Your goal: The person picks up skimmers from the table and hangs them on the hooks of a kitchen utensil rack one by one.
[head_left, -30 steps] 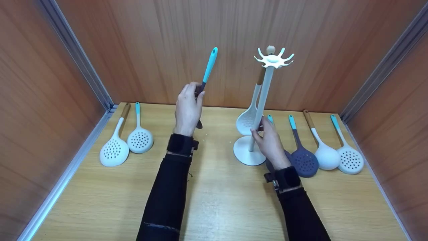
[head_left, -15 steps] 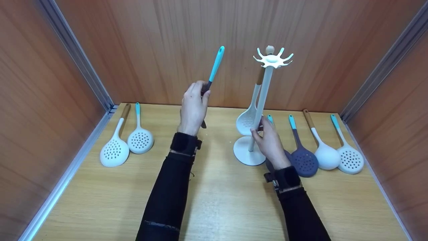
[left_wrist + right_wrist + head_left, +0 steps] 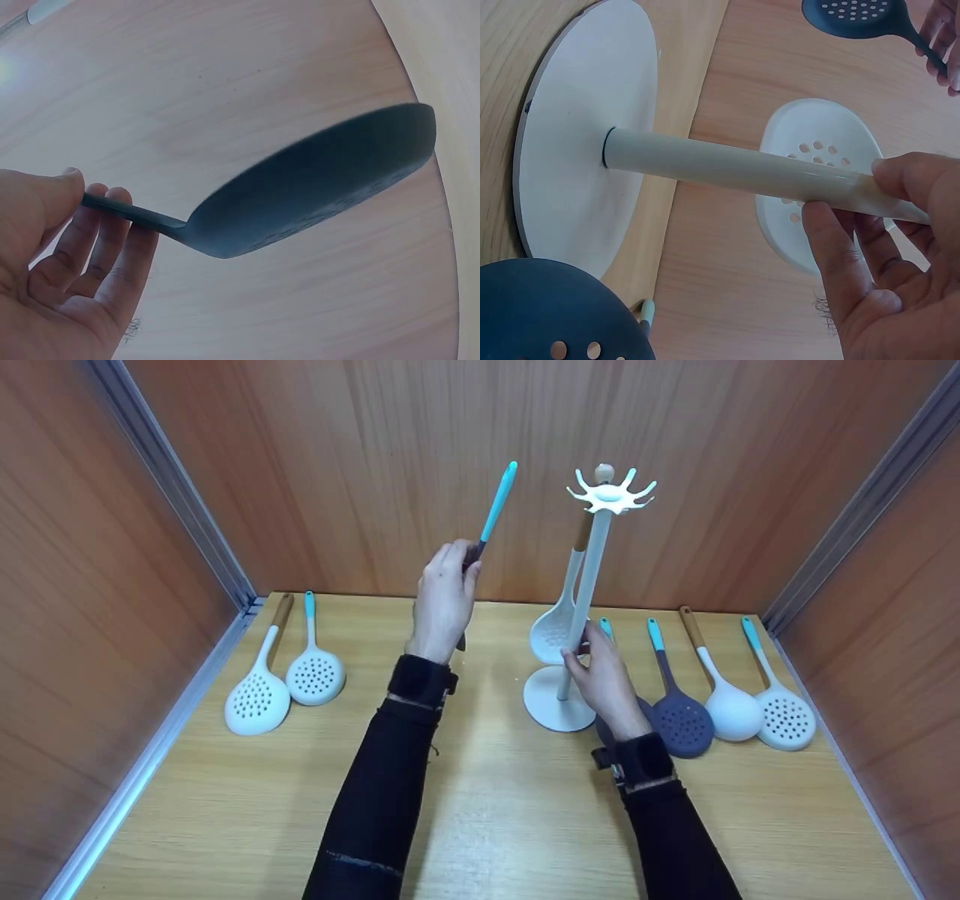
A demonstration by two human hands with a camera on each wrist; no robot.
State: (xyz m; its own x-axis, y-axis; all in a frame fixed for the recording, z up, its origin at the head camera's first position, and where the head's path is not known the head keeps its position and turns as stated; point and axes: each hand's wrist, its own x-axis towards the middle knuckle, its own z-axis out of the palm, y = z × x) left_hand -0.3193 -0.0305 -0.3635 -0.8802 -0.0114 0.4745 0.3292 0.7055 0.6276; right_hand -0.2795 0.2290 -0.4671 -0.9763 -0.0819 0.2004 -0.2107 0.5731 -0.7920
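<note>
My left hand (image 3: 442, 604) pinches the dark neck of a skimmer (image 3: 315, 184) whose turquoise handle points up and to the right. In the left wrist view its bowl, with holes along the underside, is raised off the table. My right hand (image 3: 604, 682) grips the pole of a white utensil stand (image 3: 590, 577), thumb on one side and fingers round the other. The stand is upright on its round base, with curved hooks at the top. A white skimmer (image 3: 551, 631) with a brown handle hangs at its far side, partly behind the pole.
Left on the table lie a white slotted turner (image 3: 256, 701) and a white skimmer with a turquoise handle (image 3: 315, 675). Rightward are a dark skimmer (image 3: 682, 724), a white ladle (image 3: 733, 712) and another white skimmer (image 3: 786, 720). My right hand partly hides another dark utensil. Wood panels enclose three sides.
My left hand has moved right toward the stand with the skimmer, whose handle leans further right. My right hand keeps its grip on the pole.
</note>
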